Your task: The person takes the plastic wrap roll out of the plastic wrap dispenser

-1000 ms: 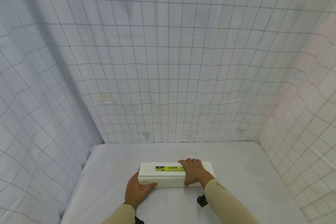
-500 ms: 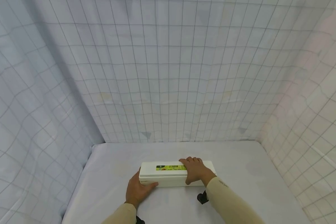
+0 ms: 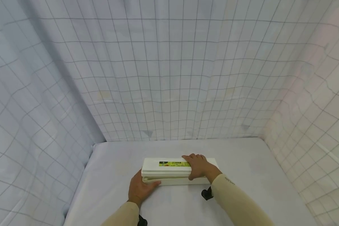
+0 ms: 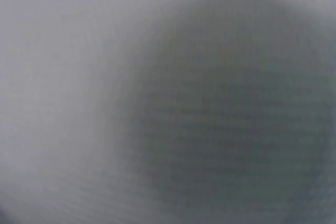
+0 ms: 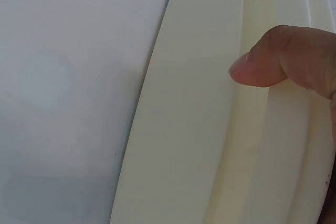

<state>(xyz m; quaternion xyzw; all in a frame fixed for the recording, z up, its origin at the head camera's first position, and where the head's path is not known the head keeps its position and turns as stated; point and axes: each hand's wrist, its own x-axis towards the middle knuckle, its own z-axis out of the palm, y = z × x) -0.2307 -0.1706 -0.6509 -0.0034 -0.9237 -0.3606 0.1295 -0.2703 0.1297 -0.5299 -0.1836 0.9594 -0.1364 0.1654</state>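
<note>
A long white plastic box (image 3: 180, 181) lies crosswise on the white-covered table, its lid (image 3: 152, 163) carrying a yellow-green label. Along the front, a gap shows between lid and box, widest toward the left. My left hand (image 3: 140, 189) holds the left end of the box, thumb along the front wall. Across the lid's right part, my right hand (image 3: 200, 168) grips it, fingers over the top and thumb at the front. In the right wrist view that thumb (image 5: 283, 59) lies by the lid's edge, above the box's front wall (image 5: 178, 108). Blur hides everything in the left wrist view. The box's inside is hidden.
White cloth with a grid pattern (image 3: 169, 78) walls in the table (image 3: 115, 163) at the back and both sides. A black wrist-worn device (image 3: 207, 193) shows by the right sleeve, and another (image 3: 142, 220) by the left.
The lid has risen slightly off the box at the front, widening the gap. My right hand has moved up a little with it; the left hand keeps its hold.
</note>
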